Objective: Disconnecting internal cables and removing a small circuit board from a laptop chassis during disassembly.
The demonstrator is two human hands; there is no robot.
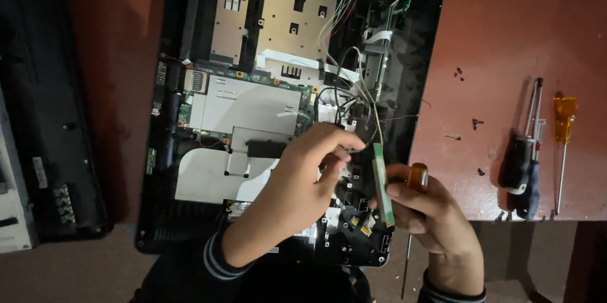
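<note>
Lying across a reddish-brown table (506, 56) is an opened black device (278, 107), its back cover off, so that grey metal shields, a gold-coloured plate and a bundle of thin wires (344, 37) show inside. The room is dim and the table's paint looks worn, with a few small dark screws (458, 73) scattered on the bare part to the right. Farther right, near the table's edge, lie a screwdriver with a black and blue handle (521, 164) and, just beside it, a slimmer one with an orange handle (563, 132). On the left, a dark panel (57, 100) lies next to the device.

The left hand (303, 183) is curled, its fingertips pinched together over the wires at the device's right side; what they pinch is too small and dark to tell. The right hand (420, 208) is closed on two things at once: a narrow green circuit board (381, 183), held upright on edge between thumb and fingers just above the device's lower right corner, and a screwdriver with an amber handle (417, 176), whose shaft pokes out below the palm.

The device's top is cut off by the frame, its lower edge is hidden behind the striped sleeves, and a pale object at the far left shows only in part.
</note>
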